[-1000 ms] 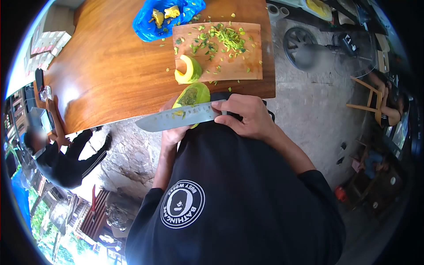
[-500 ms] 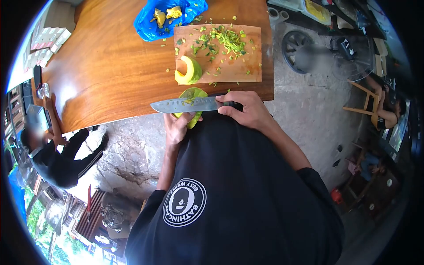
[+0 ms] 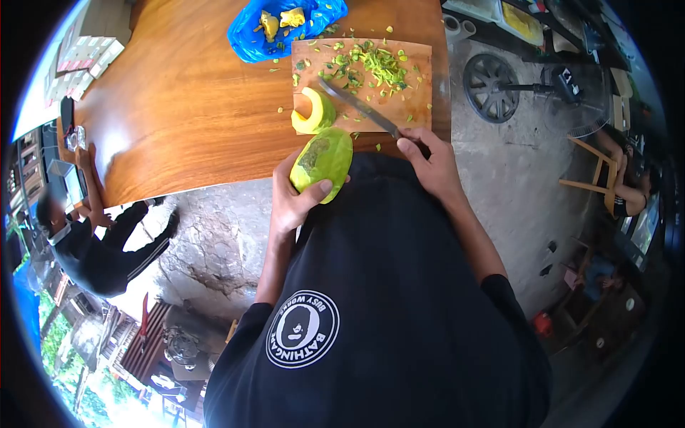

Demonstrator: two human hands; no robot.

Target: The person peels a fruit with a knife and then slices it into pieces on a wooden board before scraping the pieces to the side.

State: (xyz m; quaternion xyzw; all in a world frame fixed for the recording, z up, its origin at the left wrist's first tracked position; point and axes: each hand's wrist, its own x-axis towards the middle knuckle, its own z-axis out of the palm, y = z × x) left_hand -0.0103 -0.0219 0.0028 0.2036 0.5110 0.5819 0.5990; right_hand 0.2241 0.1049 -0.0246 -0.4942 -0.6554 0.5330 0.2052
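My left hand (image 3: 301, 196) grips a pumpkin piece (image 3: 325, 162) just off the table's near edge. Its pared skin is bright green, with a darker rough patch on top. In my right hand (image 3: 434, 162) is a large kitchen knife (image 3: 362, 108), held by its dark handle. The blade points up and left above the wooden cutting board (image 3: 421, 64), apart from the pumpkin. A second, curved pumpkin piece (image 3: 325, 113) with yellow flesh rests at the board's near left corner. Green peelings (image 3: 382, 65) are heaped and scattered over the board.
A blue plastic bag (image 3: 246, 46) holding yellow scraps lies open behind the board on the wooden table (image 3: 178, 107). Someone in dark clothes (image 3: 93, 250) is at the table's left end. A fan (image 3: 492, 87) stands on the floor to the right.
The knife has left the pumpkin piece and swung up and right over the board, its tip now pointing away from me. The held pumpkin has been turned, showing its broad pared side.
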